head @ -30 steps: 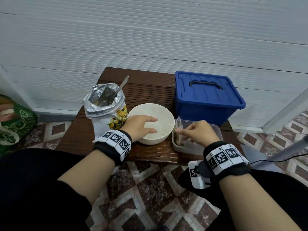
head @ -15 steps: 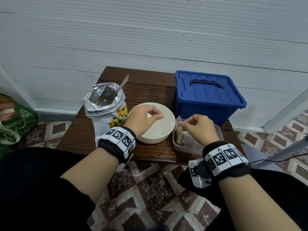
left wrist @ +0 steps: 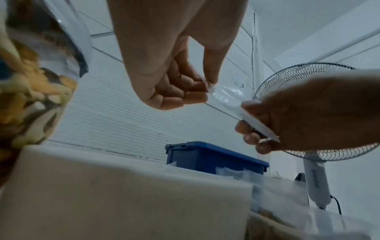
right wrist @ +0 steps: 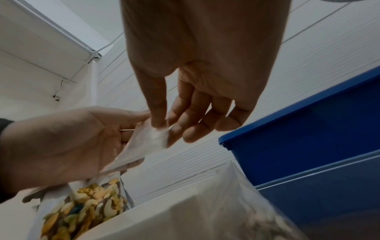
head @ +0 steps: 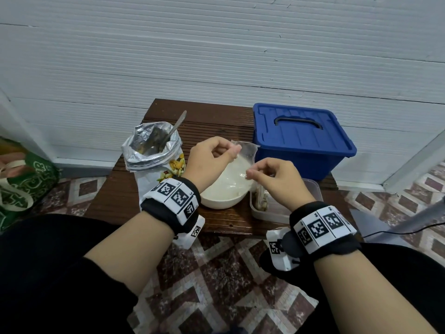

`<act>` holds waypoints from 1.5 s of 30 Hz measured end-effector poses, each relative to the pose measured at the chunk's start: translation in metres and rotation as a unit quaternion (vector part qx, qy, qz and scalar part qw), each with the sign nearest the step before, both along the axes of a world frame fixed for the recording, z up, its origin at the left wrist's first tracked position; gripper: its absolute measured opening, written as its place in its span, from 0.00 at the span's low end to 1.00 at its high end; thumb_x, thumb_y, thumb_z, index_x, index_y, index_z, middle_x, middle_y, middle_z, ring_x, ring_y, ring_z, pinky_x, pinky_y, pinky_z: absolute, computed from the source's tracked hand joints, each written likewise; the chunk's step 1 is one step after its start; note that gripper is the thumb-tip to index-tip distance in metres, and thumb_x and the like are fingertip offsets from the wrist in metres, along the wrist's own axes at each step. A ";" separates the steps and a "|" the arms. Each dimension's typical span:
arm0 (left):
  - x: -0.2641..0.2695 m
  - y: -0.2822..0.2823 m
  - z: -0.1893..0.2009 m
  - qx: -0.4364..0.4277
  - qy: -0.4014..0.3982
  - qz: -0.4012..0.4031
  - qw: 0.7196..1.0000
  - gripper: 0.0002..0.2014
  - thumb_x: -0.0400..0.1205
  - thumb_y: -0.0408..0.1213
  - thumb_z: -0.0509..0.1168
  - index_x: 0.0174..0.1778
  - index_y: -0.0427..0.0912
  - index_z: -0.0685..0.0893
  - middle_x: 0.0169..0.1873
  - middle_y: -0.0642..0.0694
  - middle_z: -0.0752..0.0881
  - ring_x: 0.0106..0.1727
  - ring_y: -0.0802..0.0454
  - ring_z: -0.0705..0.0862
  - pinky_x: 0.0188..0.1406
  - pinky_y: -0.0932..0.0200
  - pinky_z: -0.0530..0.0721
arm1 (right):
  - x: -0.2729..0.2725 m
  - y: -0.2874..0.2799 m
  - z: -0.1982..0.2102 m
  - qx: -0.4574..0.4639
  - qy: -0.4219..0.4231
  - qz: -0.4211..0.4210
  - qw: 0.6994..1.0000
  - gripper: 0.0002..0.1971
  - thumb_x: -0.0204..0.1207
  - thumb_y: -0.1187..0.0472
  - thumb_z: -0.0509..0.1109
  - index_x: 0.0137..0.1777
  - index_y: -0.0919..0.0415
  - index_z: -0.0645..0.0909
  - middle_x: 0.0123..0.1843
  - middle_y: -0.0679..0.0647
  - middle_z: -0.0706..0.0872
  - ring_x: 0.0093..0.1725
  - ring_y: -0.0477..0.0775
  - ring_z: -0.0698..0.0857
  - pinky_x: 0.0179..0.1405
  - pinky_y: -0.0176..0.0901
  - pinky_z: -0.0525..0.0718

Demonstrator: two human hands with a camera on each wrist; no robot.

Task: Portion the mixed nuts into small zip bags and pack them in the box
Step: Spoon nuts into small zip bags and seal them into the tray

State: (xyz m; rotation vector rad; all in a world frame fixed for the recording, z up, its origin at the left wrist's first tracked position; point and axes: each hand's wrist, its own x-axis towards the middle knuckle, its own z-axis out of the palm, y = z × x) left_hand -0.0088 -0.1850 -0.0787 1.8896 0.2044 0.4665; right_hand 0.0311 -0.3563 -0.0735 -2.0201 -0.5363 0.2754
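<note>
While you hold the empty zip bag above the bowl, your left hand pinches its far corner between thumb and curled fingers, and your right hand pinches the near edge the same way; neither carries anything else. You look to be working the mouth open for the next portion. Nothing weighs the film down, so a pull from only one side could slip it out of a pinch and drop it into the bowl, and thin plastic tugged hard may tear at the seal. One filled bag stands in the clear tub at the tabletop's front right edge, touching the bowl, and your right wrist hangs just over it, so a careless drop of the arm could tip it. The foil nut bag with its spoon stands tall at the left edge, near your left wrist; a nudge there might topple it and spill nuts. The blue box at the back right corner has its lid on.
</note>
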 end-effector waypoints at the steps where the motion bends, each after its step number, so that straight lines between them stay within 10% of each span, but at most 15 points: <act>1: 0.000 0.000 0.001 -0.023 0.004 0.000 1.000 0.05 0.80 0.42 0.70 0.39 0.50 0.83 0.36 0.53 0.88 0.41 0.58 0.87 0.51 0.61 0.84 | 0.000 0.000 0.001 0.023 0.006 -0.009 1.000 0.02 0.77 0.59 0.72 0.46 0.56 0.85 0.39 0.49 0.91 0.39 0.38 0.86 0.39 0.25 0.79; 8: -0.003 -0.001 -0.007 -0.159 0.058 0.029 0.985 0.06 0.82 0.37 0.68 0.49 0.45 0.76 0.43 0.47 0.90 0.44 0.57 0.88 0.51 0.55 0.83 | 0.002 -0.002 0.005 0.055 0.051 0.000 0.997 0.14 0.74 0.65 0.74 0.59 0.57 0.79 0.38 0.55 0.90 0.45 0.50 0.88 0.52 0.36 0.81; 12: -0.007 0.004 -0.011 0.072 0.010 -0.002 0.997 0.32 0.71 0.43 0.78 0.68 0.61 0.71 0.65 0.61 0.77 0.68 0.59 0.74 0.69 0.58 0.72 | 0.004 -0.004 0.002 0.027 0.022 -0.029 0.999 0.19 0.74 0.64 0.74 0.61 0.51 0.74 0.38 0.56 0.87 0.42 0.50 0.87 0.47 0.37 0.80; 18: -0.008 0.002 -0.012 0.345 -0.005 -0.184 0.921 0.45 0.60 0.58 0.80 0.75 0.56 0.73 0.73 0.57 0.75 0.81 0.56 0.62 0.77 0.53 0.54 | 0.004 -0.002 0.004 0.021 0.046 -0.003 0.999 0.27 0.72 0.65 0.75 0.68 0.49 0.68 0.34 0.51 0.84 0.36 0.43 0.84 0.44 0.36 0.78; 27: -0.007 -0.001 -0.021 0.292 -0.046 -0.134 0.946 0.38 0.63 0.71 0.70 0.66 0.55 0.81 0.53 0.57 0.86 0.57 0.59 0.83 0.63 0.47 0.79 | 0.002 -0.001 0.010 0.066 0.080 -0.012 0.995 0.28 0.73 0.62 0.76 0.69 0.50 0.67 0.39 0.58 0.88 0.44 0.48 0.88 0.45 0.32 0.78; 45: -0.014 -0.002 -0.015 0.231 -0.043 -0.090 0.968 0.34 0.61 0.62 0.77 0.60 0.47 0.85 0.51 0.60 0.85 0.55 0.67 0.79 0.57 0.86 0.62 | 0.011 -0.002 0.007 0.125 0.162 -0.043 0.978 0.26 0.69 0.68 0.77 0.64 0.53 0.75 0.35 0.55 0.91 0.36 0.47 0.88 0.46 0.47 0.85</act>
